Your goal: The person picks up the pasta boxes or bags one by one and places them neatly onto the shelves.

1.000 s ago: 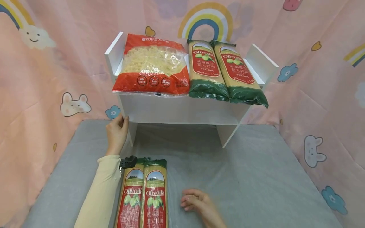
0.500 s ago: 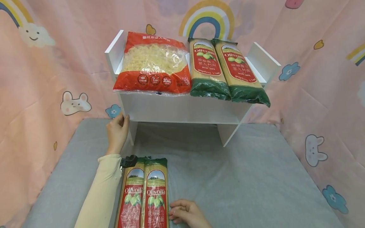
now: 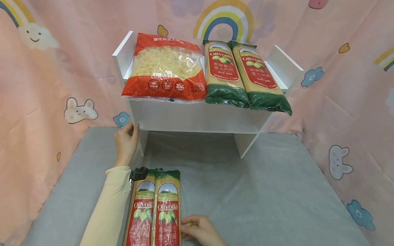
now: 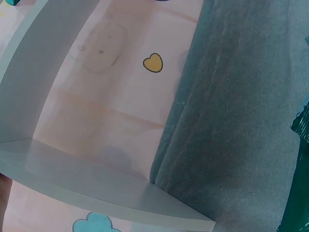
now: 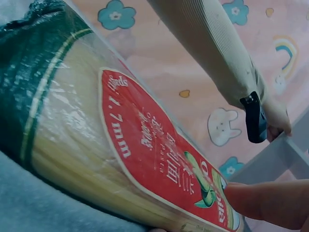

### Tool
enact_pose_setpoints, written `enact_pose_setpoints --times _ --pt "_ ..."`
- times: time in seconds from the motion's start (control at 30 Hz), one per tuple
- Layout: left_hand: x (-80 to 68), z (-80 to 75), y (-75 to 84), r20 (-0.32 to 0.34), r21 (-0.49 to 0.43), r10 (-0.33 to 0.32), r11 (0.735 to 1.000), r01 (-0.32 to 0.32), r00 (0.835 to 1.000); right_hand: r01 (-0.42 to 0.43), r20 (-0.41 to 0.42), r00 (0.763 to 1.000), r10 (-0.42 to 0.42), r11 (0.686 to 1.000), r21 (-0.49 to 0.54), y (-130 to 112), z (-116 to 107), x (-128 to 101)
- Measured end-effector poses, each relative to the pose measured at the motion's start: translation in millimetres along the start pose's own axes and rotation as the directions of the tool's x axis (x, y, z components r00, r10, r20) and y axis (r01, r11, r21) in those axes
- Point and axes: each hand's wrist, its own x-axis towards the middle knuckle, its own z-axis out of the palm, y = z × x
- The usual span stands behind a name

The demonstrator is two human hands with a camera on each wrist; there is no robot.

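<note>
Grey cloth (image 3: pixel 264 194) bears the pack (image 3: pixel 167 212), beside its twin (image 3: pixel 141 213), that your right hand (image 3: pixel 201 230) touches at the edge, grip slightly parted with no clear hold, while your left hand (image 3: pixel 126 145) pinches the shelf (image 3: pixel 197 118): probably the grasping step, calling next for curling fingers underneath.

One long Olivoilà spaghetti pack (image 3: pixel 168 206) is lying label up on the grey cloth (image 3: pixel 277 191), its clear film showing straight yellow strands, its ends gleaming green. A matching pack (image 3: pixel 142 210) is lying alongside; a white shelf (image 3: pixel 194 118) is standing upright beyond.
</note>
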Motion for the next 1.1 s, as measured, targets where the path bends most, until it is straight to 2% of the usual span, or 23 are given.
enact_pose_setpoints --times 0.33,0.7,0.9,1.1 --pt "-0.1 0.5 -0.5 -0.004 0.009 0.010 1.000 -0.010 1.000 -0.038 -0.012 0.999 0.038 0.998 -0.056 -2.7 1.3 7.7" --pt "1.1 0.6 -0.6 -0.006 0.012 0.014 1.000 -0.014 1.000 -0.046 0.034 0.998 0.047 0.999 -0.029 -4.6 -3.0 11.1" --pt "0.9 -0.4 -1.5 -0.018 0.002 0.018 1.000 -0.018 1.000 -0.009 0.036 0.999 0.011 0.998 -0.062 -9.0 3.5 9.2" --pt "1.2 0.3 -2.2 -0.004 0.010 -0.002 1.000 0.002 1.000 0.022 0.026 0.999 -0.021 0.999 -0.049 -8.5 7.9 8.1"
